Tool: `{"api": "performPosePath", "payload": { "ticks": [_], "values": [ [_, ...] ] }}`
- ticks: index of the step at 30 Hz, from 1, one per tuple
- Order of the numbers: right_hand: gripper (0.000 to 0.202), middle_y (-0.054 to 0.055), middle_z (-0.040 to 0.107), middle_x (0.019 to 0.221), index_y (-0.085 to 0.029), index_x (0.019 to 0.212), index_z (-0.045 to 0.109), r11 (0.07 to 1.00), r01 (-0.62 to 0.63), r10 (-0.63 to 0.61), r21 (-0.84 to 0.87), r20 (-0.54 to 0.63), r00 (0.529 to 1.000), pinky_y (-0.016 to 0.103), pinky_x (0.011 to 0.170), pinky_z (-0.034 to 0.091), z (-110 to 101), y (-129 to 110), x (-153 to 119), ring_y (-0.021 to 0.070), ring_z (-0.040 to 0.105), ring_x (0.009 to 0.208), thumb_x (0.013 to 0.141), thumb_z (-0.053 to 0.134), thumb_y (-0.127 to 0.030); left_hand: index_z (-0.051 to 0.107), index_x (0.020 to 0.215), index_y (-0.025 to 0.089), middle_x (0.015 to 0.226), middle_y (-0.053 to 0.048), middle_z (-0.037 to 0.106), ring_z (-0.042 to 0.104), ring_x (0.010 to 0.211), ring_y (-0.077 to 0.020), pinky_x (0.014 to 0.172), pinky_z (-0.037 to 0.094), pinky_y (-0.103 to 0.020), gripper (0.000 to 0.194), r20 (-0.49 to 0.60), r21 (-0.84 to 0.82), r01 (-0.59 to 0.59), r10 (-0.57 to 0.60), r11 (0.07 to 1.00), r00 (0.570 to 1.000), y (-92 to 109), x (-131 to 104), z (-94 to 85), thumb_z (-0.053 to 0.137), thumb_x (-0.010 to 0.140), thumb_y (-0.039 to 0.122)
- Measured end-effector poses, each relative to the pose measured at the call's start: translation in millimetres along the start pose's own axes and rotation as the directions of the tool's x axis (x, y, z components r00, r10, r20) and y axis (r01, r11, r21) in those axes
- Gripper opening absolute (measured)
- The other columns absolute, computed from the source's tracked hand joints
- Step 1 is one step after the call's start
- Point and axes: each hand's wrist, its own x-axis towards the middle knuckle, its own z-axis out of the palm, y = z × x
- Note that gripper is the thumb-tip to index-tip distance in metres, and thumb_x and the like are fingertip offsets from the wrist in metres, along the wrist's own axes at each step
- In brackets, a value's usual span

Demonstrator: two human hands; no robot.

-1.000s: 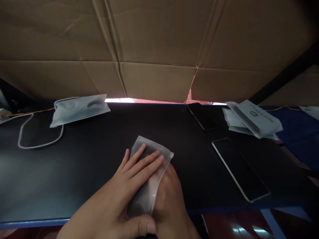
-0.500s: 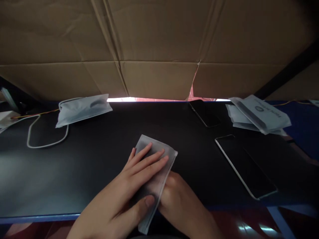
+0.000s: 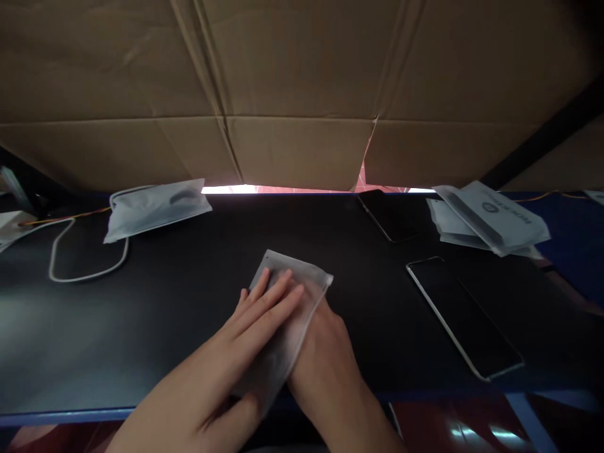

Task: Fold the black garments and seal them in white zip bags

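The left hand lies unclenched over a frosted pouch at the front of the bench. The right hand has its fingers beneath or inside that pouch; whether they grip cannot be told. Two phones lie to the right.

Head-worn view, forward, downward; close
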Motion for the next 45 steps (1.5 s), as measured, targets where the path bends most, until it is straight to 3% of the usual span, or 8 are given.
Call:
{"api": "performPosePath", "payload": {
  "ticks": [3, 6, 15, 24, 29, 32, 38, 45],
  "values": [
    [0.078, 0.002, 0.05, 0.173, -0.031, 0.172, 0.035, 0.971, 0.177, -0.207, 0.161, 0.193, 0.959, 0.042, 0.133, 0.042, -23, 6, -8, 0.0215, 0.044, 0.162, 0.102, 0.057, -0.006, 0.013, 0.177, 0.043, 0.181, -0.001, 0.034, 0.031, 0.166, -0.0345, 0.126, 0.038, -0.064, 0.081, -0.046, 0.012, 0.027, -0.027, 1.0, 0.999, -4, 2, 3.7, 0.051, 0.107, 0.03],
    [0.096, 0.0, 0.031, 0.184, -0.034, 0.178, 0.016, 0.972, 0.125, -0.176, 0.199, 0.263, 0.949, 0.044, 0.136, 0.037, -34, 17, -18, 0.0201, 0.028, 0.17, 0.096, 0.056, 0.0, 0.009, 0.178, 0.041, 0.183, -0.006, 0.03, 0.025, 0.167, -0.0398, 0.126, 0.028, -0.072, 0.093, -0.015, 0.04, 0.044, -0.044, 0.998, 0.999, -10, 4, 11.3, 0.066, 0.105, 0.049],
    [0.041, 0.011, 0.071, 0.149, -0.022, 0.151, 0.066, 0.992, 0.121, -0.118, 0.033, -0.071, 0.99, 0.046, 0.125, 0.051, 3, 14, -6, 0.0255, 0.064, 0.142, 0.111, 0.055, -0.016, 0.002, 0.178, 0.044, 0.184, 0.0, 0.022, 0.024, 0.166, -0.0399, 0.125, 0.034, -0.072, 0.108, 0.075, 0.028, -0.008, 0.006, 1.0, 0.997, 2, 7, 1.5, 0.049, 0.087, 0.012],
    [0.068, 0.004, 0.053, 0.171, -0.027, 0.164, 0.05, 0.975, 0.21, -0.22, 0.068, 0.221, 0.95, 0.044, 0.135, 0.041, -43, 15, -29, 0.0227, 0.043, 0.163, 0.101, 0.056, -0.001, 0.003, 0.178, 0.043, 0.184, -0.005, 0.023, 0.017, 0.168, -0.0417, 0.127, 0.021, -0.078, 0.089, 0.046, 0.068, 0.074, -0.077, 0.995, 0.996, -10, 4, 11.2, 0.058, 0.11, 0.055],
    [0.028, 0.009, 0.071, 0.135, -0.03, 0.13, 0.066, 0.991, 0.085, -0.103, -0.101, -0.188, 0.977, 0.051, 0.108, 0.064, -27, 40, -51, 0.0285, 0.07, 0.13, 0.107, 0.061, -0.014, 0.003, 0.178, 0.043, 0.185, -0.007, 0.019, 0.017, 0.169, -0.0424, 0.127, 0.021, -0.079, 0.092, 0.072, 0.058, 0.086, -0.09, 0.995, 0.993, -12, 7, 14.4, 0.056, 0.107, 0.067],
    [0.047, 0.016, 0.066, 0.136, -0.026, 0.142, 0.054, 0.988, -0.121, 0.079, -0.099, -0.347, 0.934, 0.055, 0.096, 0.066, -15, 45, -51, 0.0342, 0.07, 0.122, 0.099, 0.072, -0.022, 0.002, 0.178, 0.042, 0.184, -0.008, 0.02, 0.018, 0.168, -0.0432, 0.126, 0.021, -0.081, 0.094, 0.093, 0.078, 0.077, -0.084, 0.994, 0.992, -7, 9, 14.9, 0.062, 0.107, 0.058],
    [0.07, 0.019, 0.073, 0.134, -0.019, 0.167, 0.033, 0.97, -0.239, 0.223, -0.048, -0.222, 0.949, 0.062, 0.099, 0.063, -18, 41, -20, 0.0385, 0.075, 0.12, 0.104, 0.061, -0.03, -0.004, 0.177, 0.044, 0.184, -0.003, 0.022, 0.021, 0.168, -0.0415, 0.126, 0.028, -0.078, 0.109, 0.101, 0.043, -0.001, -0.003, 0.999, 0.995, 8, 11, 15.6, 0.06, 0.093, 0.019],
    [0.063, 0.012, 0.061, 0.156, -0.033, 0.158, 0.048, 0.856, -0.227, 0.316, 0.466, -0.124, 0.941, 0.041, 0.086, 0.068, -34, 60, -15, 0.0209, 0.078, 0.102, 0.099, 0.069, -0.031, 0.003, 0.178, 0.043, 0.183, -0.01, 0.026, 0.028, 0.166, -0.0457, 0.123, 0.028, -0.083, 0.092, 0.034, 0.132, 0.122, -0.127, 0.984, 0.991, 2, 5, 24.3, 0.06, 0.107, 0.059]
  ]
}}
